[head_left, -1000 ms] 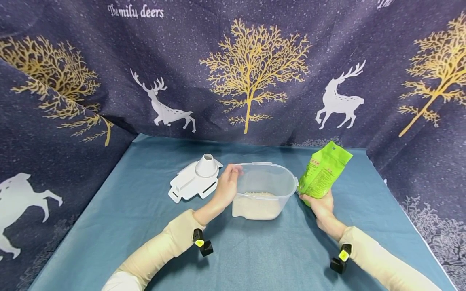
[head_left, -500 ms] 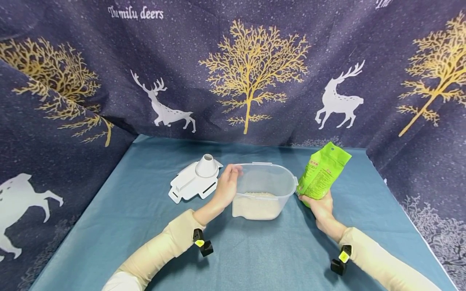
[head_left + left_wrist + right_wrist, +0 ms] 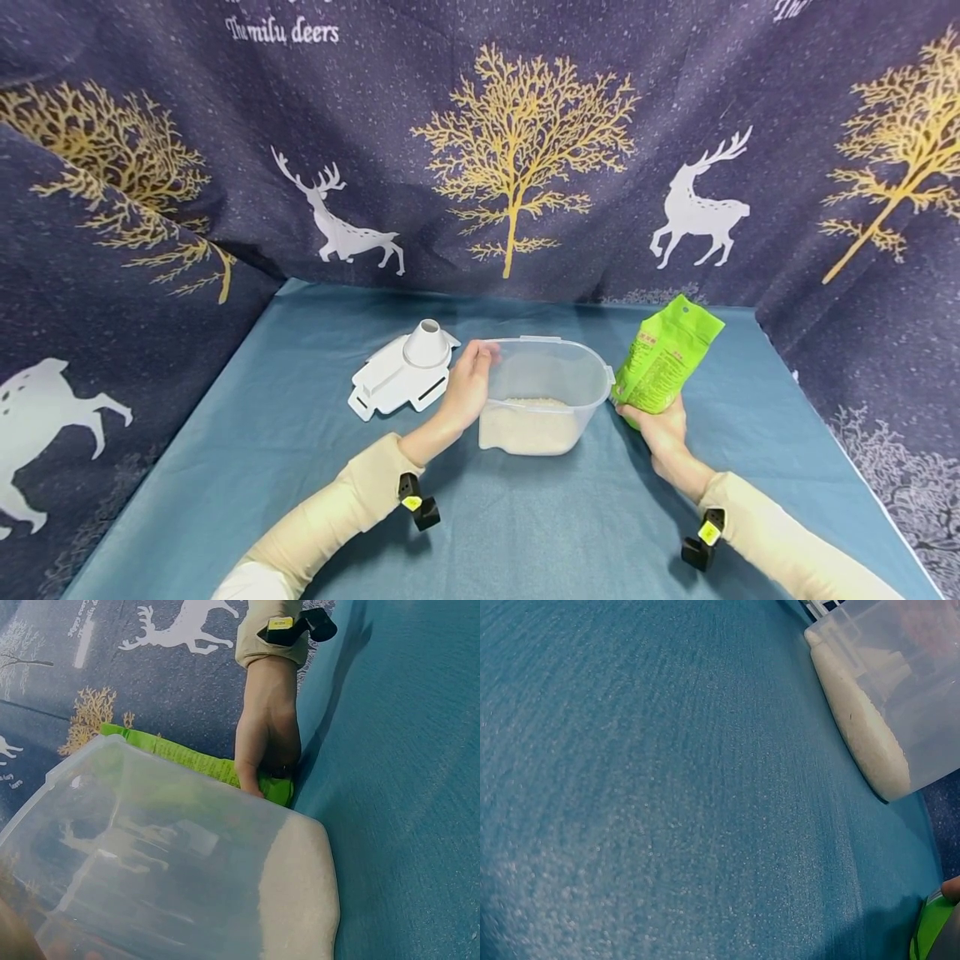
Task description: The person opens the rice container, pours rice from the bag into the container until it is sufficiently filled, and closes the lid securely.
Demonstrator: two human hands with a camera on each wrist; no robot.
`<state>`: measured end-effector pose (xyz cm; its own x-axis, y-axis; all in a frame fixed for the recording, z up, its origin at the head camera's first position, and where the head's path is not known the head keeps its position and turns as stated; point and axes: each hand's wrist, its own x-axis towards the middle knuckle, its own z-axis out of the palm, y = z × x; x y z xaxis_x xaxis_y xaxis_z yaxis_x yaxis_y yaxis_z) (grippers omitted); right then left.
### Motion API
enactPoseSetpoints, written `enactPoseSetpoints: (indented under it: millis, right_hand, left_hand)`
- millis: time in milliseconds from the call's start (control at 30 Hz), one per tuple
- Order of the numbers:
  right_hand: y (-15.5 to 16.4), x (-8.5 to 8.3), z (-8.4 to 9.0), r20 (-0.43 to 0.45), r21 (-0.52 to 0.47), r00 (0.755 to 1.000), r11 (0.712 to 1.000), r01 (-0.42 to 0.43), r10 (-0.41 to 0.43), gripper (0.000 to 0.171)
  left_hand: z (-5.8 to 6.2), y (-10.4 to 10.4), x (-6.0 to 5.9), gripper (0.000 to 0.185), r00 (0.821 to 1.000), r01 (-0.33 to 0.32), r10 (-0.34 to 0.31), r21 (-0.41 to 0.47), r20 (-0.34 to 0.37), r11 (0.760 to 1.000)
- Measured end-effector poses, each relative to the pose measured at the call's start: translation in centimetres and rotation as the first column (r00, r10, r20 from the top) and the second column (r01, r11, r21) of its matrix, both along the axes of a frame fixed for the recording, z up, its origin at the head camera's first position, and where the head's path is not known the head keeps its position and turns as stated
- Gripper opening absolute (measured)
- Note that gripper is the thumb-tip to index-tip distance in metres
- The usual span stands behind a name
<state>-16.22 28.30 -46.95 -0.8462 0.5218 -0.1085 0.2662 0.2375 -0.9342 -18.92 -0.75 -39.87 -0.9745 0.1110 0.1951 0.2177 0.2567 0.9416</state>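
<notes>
Blue tablecloth [image 3: 225, 467]; only head view shows white lid [image 3: 401, 373] beside container [image 3: 542, 392].

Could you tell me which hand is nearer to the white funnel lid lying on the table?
Left. The left hand grips the clear container right beside the white funnel lid; the right hand holds the green bag beyond the container.

White funnel-topped lid [image 3: 405, 372] on blue tablecloth [image 3: 300, 450], dark deer-and-tree backdrop cloth [image 3: 525, 150] behind

Deer-print curtain [image 3: 525, 150] behind teal tablecloth [image 3: 300, 467]
</notes>
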Motion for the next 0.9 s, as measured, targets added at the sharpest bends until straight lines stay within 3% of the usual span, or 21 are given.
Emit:
enactPoseSetpoints:
  millis: [433, 900]
  right_hand:
    - [-0.05, 0.11, 0.08, -0.002, 0.011, 1.0, 1.0, 0.0, 0.0, 0.062]
    - [0.07, 0.13, 0.06, 0.009, 0.016, 1.0, 1.0, -0.011, 0.01, 0.063]
  left_hand:
    - [-0.01, -0.02, -0.05, 0.031, 0.999, 0.01, -0.01, 0.023, 0.031, 1.0]
    - [-0.21, -0.03, -0.09, 0.032, 1.0, 0.009, -0.009, 0.018, 0.006, 1.0]
